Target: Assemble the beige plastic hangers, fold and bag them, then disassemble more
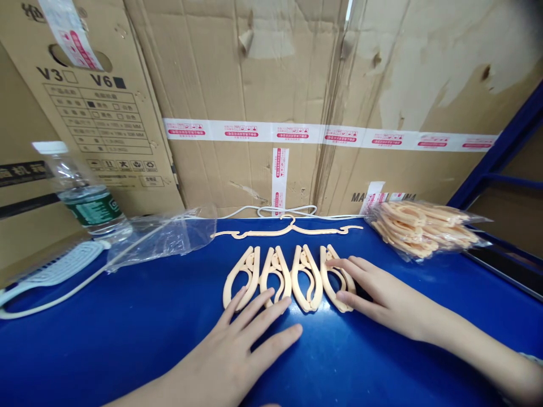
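Note:
Several folded peach-coloured folding hangers stand side by side in a row on the blue table. My left hand (250, 333) lies spread, palm down, its fingertips at the lower ends of the leftmost folded hanger (228, 285) and the second folded hanger (263, 277). The third folded hanger (297, 277) lies between my hands, apart from both. My right hand (373, 288) rests its fingers on the rightmost folded hanger (326, 277), thumb and forefinger apart. Behind the row lies an unfolded hanger (271, 232), arms spread and hook towards the cardboard.
A clear bag of folded hangers (419, 229) lies at the back right. On the left are a water bottle (91, 198), a clear plastic bag (169, 240), a pale hairbrush (59, 268) and a white cable (80, 291). Cardboard (237, 73) walls the back of the blue table (148, 328).

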Action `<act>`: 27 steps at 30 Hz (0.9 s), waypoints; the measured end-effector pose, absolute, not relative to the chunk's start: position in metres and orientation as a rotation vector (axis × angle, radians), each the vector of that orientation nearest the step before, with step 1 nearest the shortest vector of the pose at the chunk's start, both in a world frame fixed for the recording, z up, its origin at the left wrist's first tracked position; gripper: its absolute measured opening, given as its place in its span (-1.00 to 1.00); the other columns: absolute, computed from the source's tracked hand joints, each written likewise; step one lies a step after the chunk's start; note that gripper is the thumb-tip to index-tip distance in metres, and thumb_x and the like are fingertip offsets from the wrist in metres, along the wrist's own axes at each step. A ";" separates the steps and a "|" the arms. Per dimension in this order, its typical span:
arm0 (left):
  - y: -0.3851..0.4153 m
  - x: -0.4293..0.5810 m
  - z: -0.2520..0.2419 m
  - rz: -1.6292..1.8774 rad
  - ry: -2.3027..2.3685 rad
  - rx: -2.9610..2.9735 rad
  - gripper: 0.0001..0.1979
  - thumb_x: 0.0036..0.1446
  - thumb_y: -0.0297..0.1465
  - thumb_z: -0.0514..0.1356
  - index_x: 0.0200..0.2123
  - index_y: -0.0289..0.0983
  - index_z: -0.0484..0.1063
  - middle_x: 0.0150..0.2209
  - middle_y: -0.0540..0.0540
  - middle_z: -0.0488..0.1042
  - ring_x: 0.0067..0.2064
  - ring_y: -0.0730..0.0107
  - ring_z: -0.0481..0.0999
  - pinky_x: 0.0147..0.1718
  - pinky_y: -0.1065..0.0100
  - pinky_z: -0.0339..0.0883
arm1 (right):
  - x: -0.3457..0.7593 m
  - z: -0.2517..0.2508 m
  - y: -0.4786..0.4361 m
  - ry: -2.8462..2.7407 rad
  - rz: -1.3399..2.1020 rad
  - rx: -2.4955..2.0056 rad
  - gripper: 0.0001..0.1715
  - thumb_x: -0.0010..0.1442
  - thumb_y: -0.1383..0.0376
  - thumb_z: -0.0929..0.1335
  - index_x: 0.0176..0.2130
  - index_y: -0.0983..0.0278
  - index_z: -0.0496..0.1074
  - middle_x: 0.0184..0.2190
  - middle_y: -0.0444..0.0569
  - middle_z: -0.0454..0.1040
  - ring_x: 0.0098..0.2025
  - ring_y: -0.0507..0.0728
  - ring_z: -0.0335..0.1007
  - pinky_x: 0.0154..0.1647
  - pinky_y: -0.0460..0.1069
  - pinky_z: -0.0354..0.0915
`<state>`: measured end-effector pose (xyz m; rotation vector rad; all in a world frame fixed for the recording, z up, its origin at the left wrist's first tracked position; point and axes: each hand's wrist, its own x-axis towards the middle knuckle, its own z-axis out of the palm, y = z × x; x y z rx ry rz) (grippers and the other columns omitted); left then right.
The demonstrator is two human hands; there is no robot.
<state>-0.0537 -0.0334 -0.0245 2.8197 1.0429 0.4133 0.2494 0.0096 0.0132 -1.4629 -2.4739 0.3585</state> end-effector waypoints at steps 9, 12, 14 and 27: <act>-0.034 -0.053 -0.026 0.377 1.061 2.870 -0.31 0.14 -0.01 0.23 0.29 0.07 0.15 0.37 -0.04 0.08 0.34 -0.13 0.11 0.27 -0.23 -0.13 | 0.246 0.019 0.006 -2.531 0.341 -1.482 -0.36 0.33 0.00 0.19 0.26 0.25 0.23 -0.11 0.15 0.39 -0.07 0.31 0.37 -0.01 0.25 0.34; -0.036 -0.053 -0.023 0.375 1.076 2.880 -0.32 0.15 0.00 0.21 0.30 0.05 0.14 0.37 -0.05 0.07 0.35 -0.12 0.09 0.27 -0.23 -0.12 | 0.244 0.017 0.003 -2.490 0.262 -1.465 -0.31 0.32 -0.01 0.21 0.30 0.27 0.18 -0.05 0.19 0.34 -0.03 0.31 0.35 0.05 0.27 0.33; -0.038 -0.053 -0.021 0.402 1.113 2.863 -0.33 0.19 0.02 0.16 0.31 0.03 0.12 0.37 -0.07 0.08 0.35 -0.12 0.07 0.27 -0.25 -0.16 | 0.241 0.014 -0.002 -2.475 0.216 -1.416 -0.26 0.31 -0.02 0.23 0.34 0.23 0.11 0.14 0.24 0.24 0.15 0.37 0.24 0.16 0.31 0.24; -0.038 -0.052 -0.039 0.390 1.355 2.854 -0.19 0.14 0.15 0.07 0.35 -0.07 0.04 0.35 -0.18 0.12 0.36 -0.26 0.00 0.24 -0.34 -0.30 | 0.216 0.015 -0.024 -2.674 0.572 -1.219 -0.16 0.23 -0.07 0.32 0.36 0.01 0.00 0.42 -0.04 -0.27 0.40 0.48 -0.45 0.28 0.50 -0.37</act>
